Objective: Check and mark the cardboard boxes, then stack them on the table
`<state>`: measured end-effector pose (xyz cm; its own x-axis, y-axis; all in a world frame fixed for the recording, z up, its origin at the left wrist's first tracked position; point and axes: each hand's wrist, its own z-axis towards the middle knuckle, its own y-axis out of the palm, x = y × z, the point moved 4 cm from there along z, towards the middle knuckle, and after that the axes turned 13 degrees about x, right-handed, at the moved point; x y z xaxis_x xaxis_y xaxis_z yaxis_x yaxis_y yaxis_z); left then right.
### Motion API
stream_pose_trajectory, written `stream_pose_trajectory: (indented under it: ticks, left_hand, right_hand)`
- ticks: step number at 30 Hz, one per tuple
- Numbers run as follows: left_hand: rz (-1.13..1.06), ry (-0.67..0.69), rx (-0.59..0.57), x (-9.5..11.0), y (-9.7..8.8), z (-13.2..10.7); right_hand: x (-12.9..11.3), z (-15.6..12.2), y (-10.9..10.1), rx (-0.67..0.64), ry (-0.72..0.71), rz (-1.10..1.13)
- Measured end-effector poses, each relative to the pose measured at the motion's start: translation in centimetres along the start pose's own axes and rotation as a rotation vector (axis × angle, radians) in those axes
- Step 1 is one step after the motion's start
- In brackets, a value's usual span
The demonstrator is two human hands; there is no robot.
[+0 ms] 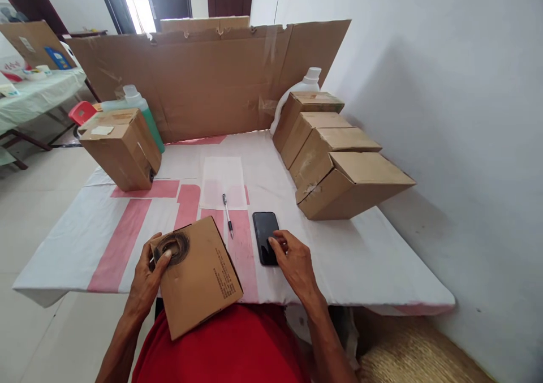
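My left hand (149,272) grips a brown cardboard box (199,281) by its left edge. The thumb presses beside a dark, smudged ring around a round opening on the top face; small print runs along the right side. The box rests tilted between the table's front edge and my lap. Over the right edge of a black smartphone (263,239), screen up on the table, is my right hand (292,255). Its thumb and fingers are curled close together; anything between them is too small to make out. A pen (228,216) lies between box and phone.
A white sheet (223,182) lies farther back on the cloth-covered table (360,270). Several closed cardboard boxes (356,182) stand in a row at right, one box (121,148) at left. Detergent bottles (150,123) and a tall cardboard panel (212,83) are behind.
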<state>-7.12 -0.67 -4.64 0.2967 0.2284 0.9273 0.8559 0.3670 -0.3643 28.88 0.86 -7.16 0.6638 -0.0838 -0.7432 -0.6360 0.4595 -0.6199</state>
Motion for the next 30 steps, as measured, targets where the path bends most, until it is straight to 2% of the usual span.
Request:
stream_pose_trajectory:
  ticks: [8, 11, 15, 19, 22, 26, 30]
  left_hand:
    - [0.027, 0.006, -0.029, 0.4, 0.2, -0.4]
    - [0.014, -0.008, -0.037, 0.5, 0.2, -0.5]
    - [-0.007, -0.041, -0.037, 0.3, 0.3, -0.5]
    - [-0.015, -0.053, -0.047, 0.1, 0.5, -0.4]
    - [-0.015, -0.036, -0.044, -0.1, 0.5, -0.4]
    - [-0.018, -0.031, -0.029, -0.7, 0.5, -0.3]
    - [-0.025, -0.029, -0.026, -1.0, 0.5, -0.3]
  right_hand:
    - [-5.8, 2.3, 5.2, -0.232, -0.196, -0.224]
    - [-6.7, 3.0, 7.0, -0.285, -0.201, -0.356]
    - [-6.6, 4.1, 8.7, -0.316, -0.166, -0.535]
    - [-6.5, 5.6, 9.7, -0.352, -0.178, -0.642]
    - [-6.6, 6.3, 9.6, -0.377, -0.218, -0.678]
    - [-7.3, 5.8, 9.2, -0.410, -0.318, -0.671]
    - [-8.1, 4.7, 10.5, -0.440, -0.448, -0.653]
